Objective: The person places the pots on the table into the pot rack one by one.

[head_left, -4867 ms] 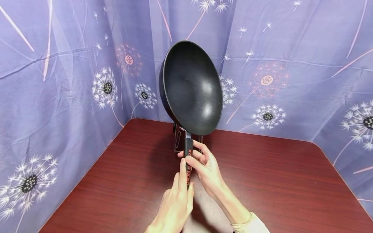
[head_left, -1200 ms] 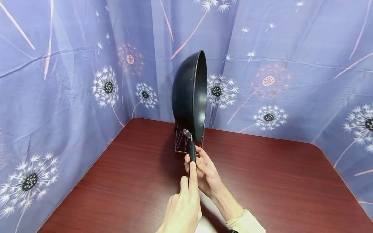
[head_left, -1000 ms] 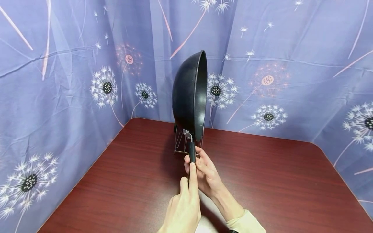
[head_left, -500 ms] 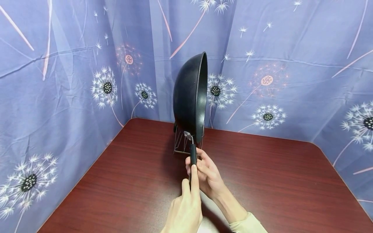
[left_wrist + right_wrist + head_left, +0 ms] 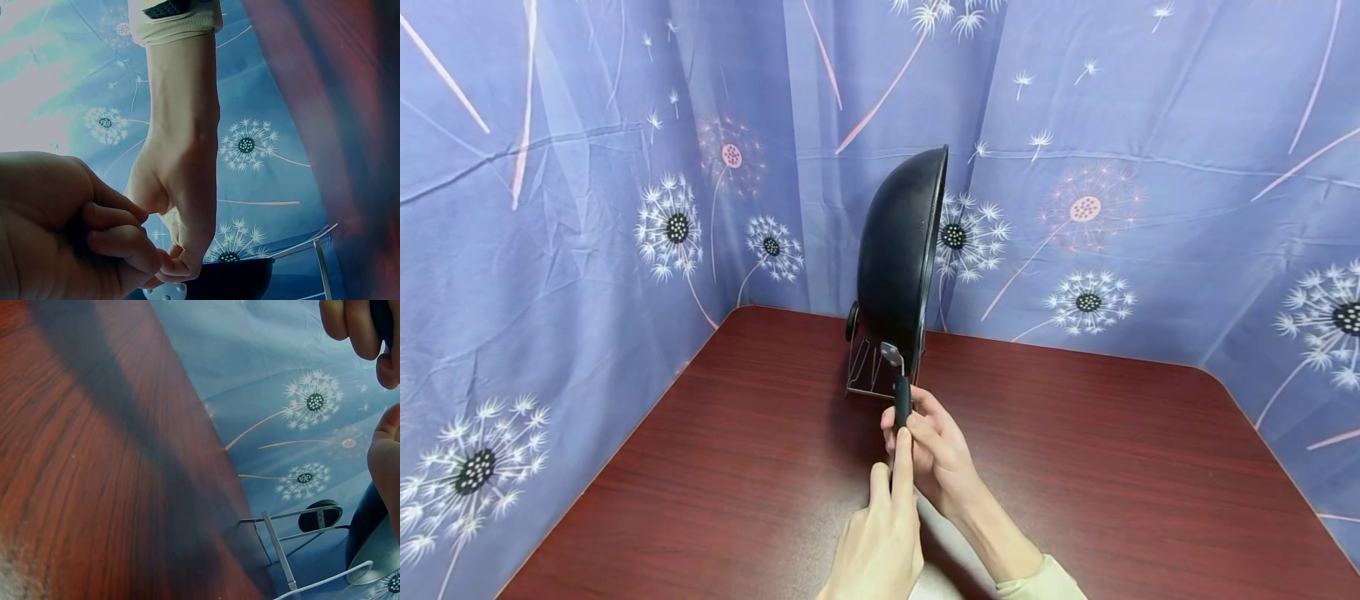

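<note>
A black wok-like pan stands on edge, its rim to the right and its rounded underside to the left. Its lower edge sits at a wire rack at the back of the table. The black handle points down toward me. My right hand grips the handle's upper part. My left hand holds the lower end, with a finger laid along it. In the left wrist view both hands are curled together above the pan. The right wrist view shows curled fingers and the rack.
The dark red wooden table spreads out on both sides of the rack. Blue curtains with dandelion print close it in at the left, back and right. A small black knob sits on the rack's far end.
The pan has turned from facing me to edge-on. In the last second it has sunk lower and a little to the right, onto the rack. Both hands kept hold of the handle.
</note>
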Demonstrator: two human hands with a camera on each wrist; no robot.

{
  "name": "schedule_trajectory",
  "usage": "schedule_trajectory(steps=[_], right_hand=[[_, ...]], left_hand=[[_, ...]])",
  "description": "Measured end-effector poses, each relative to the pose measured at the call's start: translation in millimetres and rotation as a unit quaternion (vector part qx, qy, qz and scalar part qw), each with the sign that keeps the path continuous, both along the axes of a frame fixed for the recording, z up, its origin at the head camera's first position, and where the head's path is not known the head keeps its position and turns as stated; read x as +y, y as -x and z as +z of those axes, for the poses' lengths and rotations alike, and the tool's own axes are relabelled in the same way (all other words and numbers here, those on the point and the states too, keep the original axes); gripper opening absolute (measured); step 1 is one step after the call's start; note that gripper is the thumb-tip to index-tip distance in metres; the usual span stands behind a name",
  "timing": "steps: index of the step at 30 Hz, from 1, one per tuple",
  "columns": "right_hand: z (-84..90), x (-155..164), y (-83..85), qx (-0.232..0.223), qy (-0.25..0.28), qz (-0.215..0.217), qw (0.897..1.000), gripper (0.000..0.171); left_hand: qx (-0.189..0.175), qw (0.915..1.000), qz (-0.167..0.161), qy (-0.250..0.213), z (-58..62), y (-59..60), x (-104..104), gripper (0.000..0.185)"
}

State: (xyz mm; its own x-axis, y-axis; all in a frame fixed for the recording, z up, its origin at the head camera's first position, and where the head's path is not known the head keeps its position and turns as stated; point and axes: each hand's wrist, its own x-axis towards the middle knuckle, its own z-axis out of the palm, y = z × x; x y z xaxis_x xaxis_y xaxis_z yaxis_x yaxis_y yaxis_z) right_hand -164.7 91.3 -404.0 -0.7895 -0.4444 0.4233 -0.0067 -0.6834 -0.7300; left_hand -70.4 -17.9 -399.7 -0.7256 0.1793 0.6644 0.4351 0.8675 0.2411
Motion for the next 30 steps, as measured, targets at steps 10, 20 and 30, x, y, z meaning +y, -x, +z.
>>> schedule_trajectory(steps=[10,20,30], right_hand=[[-1.1,4,-1.2,-0.024,-0.019,-0.02,0.999,0.036],[-4.3,10,-2.0,-0.025,-0.025,-0.017,0.999,0.033],[-12.0,15,-3.2,-0.063,-0.023,-0.01,0.998,0.031]], left_hand=[[-0.03,0.9993,-0.017,-0.015,0.1,0.3,1,0.053],[-0.075,0.9952,-0.043,-0.047,0.2,0.2,2,0.079],[-0.098,0.9933,-0.04,-0.046,-3.7,0.0,6,0.081]])
